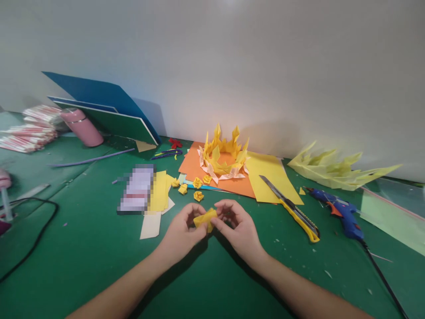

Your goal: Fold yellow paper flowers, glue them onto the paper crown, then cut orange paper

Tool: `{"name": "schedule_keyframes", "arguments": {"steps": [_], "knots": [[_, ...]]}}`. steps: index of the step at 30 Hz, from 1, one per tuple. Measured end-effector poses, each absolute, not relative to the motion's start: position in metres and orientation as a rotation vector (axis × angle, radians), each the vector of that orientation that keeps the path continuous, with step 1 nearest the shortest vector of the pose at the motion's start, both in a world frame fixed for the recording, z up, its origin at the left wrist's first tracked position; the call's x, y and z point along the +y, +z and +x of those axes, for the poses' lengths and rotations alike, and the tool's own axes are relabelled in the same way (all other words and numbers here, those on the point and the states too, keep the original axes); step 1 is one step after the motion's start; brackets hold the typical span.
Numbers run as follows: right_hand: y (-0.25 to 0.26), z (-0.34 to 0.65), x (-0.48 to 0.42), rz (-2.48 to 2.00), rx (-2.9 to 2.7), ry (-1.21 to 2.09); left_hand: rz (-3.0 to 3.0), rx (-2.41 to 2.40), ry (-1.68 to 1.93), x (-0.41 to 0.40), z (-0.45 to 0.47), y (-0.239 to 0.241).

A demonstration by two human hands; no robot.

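A small folded piece of yellow paper (205,219) is pinched between my two hands, low over the green table. My left hand (181,228) grips its left side with thumb and fingers. On the right side, my right hand (237,226) holds it between thumb and fingertips. Just beyond my hands lie several small folded yellow paper roses (198,196). Farther back, a yellow and pale pink folded-paper crown (224,161) sits on orange paper (189,164). Yellow paper strips (161,190) lie to the left, partly beneath a blurred-out phone (137,188).
At right are a yellow utility knife (292,210), blade out, a blue glue gun (341,210) with its cord, and a pale yellow paper piece (338,166). At left stand a pink bottle (83,127) and leaning boards (109,119). A black cable (49,235) curves along the left. A wall closes the back.
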State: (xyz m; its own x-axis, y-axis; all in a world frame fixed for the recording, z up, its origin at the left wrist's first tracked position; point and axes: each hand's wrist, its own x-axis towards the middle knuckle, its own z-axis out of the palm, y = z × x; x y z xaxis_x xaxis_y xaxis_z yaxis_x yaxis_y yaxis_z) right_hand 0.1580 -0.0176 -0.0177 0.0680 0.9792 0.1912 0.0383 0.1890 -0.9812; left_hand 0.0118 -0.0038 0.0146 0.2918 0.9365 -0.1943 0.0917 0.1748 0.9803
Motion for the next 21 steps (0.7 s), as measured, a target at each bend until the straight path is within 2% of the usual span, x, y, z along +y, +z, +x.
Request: {"name": "schedule_keyframes", "arguments": {"steps": [4, 21], "knots": [[-0.0176, 0.158, -0.0176, -1.126, -1.312, 0.926, 1.218, 1.105, 0.813, -0.0052, 0.0129, 0.0157], [-0.0119, 0.1648, -0.021, -0.955, -1.79, 0.228, 1.135, 1.114, 0.829, -0.0054, 0.0113, 0.0157]]}}
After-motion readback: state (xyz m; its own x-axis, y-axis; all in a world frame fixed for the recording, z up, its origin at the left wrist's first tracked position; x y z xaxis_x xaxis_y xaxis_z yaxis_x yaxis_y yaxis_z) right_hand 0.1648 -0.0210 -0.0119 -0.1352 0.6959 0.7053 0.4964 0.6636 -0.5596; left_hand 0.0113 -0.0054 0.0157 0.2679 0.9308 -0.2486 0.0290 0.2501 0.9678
